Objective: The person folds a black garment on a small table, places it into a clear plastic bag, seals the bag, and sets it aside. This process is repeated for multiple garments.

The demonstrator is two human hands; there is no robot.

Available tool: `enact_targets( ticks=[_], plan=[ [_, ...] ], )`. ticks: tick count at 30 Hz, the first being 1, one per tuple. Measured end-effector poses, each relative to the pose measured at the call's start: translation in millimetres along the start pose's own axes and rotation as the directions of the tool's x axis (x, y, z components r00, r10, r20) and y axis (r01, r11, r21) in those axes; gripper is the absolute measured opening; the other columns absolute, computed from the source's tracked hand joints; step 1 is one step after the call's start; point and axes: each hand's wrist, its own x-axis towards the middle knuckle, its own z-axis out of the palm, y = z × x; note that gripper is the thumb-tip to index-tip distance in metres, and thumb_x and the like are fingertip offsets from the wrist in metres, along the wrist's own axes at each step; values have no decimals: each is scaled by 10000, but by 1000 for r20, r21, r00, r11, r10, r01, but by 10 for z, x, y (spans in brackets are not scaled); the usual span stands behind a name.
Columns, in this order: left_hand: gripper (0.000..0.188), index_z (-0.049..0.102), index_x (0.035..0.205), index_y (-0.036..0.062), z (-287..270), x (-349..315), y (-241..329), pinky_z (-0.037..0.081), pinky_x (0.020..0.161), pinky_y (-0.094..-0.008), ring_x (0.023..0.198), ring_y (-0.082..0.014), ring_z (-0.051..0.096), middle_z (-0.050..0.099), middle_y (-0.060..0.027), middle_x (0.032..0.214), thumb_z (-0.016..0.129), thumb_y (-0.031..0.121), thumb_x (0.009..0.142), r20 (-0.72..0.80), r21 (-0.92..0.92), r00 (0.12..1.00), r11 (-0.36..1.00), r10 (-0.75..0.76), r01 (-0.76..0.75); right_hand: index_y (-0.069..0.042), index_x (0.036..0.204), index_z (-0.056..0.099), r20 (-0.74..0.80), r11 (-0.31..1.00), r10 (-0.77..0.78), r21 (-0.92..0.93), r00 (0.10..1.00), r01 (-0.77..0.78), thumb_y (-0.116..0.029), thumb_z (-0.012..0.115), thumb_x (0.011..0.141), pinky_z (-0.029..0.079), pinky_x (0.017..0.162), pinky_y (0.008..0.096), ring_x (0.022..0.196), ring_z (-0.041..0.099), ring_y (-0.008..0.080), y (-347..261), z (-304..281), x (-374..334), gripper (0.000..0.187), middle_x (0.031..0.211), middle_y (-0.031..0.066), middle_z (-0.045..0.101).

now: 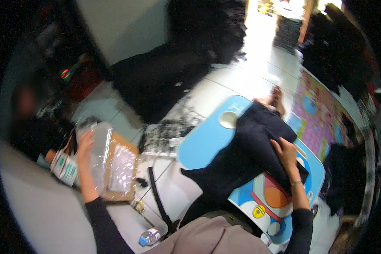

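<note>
My left hand (85, 146) reaches out to the left, its slightly blurred fingers laid on the edge of clear plastic packaging (100, 148). That crinkled plastic lies over a brown cardboard piece (133, 156). On the right, my right hand (287, 154) rests on a dark garment (258, 139), thumb apart from the fingers. The cloth spreads across a light blue low table (203, 144) with a cartoon picture and trails down toward my lap. A dark flat object (302, 171) shows beside my right wrist, its kind unclear.
A water bottle with a blue cap (150, 235) lies near my lap, beside a black strap (153, 190). Someone in dark clothing (29, 135) sits at the far left near a white-and-green box (64, 168). Dark fabric (156, 80) covers the floor ahead; a colourful mat (315, 106) lies right.
</note>
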Motion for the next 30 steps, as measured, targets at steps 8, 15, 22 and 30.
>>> enact_targets(
  ticks=[8,15,22,30],
  plan=[
    [113,582,820,-3,2651,-214,1080,441,585,-456,686,-375,611,603,-207,728,544,102,837,37,354,858,796,512,-491,62,964,626,56,997,-46,62,997,43,-301,730,825,460,636,412,686,606,363,-121,-174,6,402,781,256,618],
    [238,555,883,-2,4864,-1362,1895,451,681,-524,790,-469,579,597,-269,786,474,209,956,530,-138,704,868,472,-477,37,1099,633,-34,956,209,217,977,-197,-115,646,870,495,731,356,858,683,332,-582,-980,-582,275,957,226,680],
    [449,496,1138,-36,5153,-2381,2060,463,819,-461,1017,-396,564,560,-243,1056,561,335,895,782,-133,352,689,514,-712,65,1141,618,-224,769,640,190,735,-611,-179,667,887,495,718,321,795,645,167,-552,-1391,-1661,355,954,195,701],
    [470,457,1297,-80,4305,-2455,1744,367,1069,-394,1299,-381,412,401,-259,1408,558,0,845,806,-119,413,800,424,-588,56,1123,627,-212,680,731,292,648,-672,-144,657,885,480,778,324,891,646,216,-441,-1240,-2042,312,989,197,673]
  ],
)
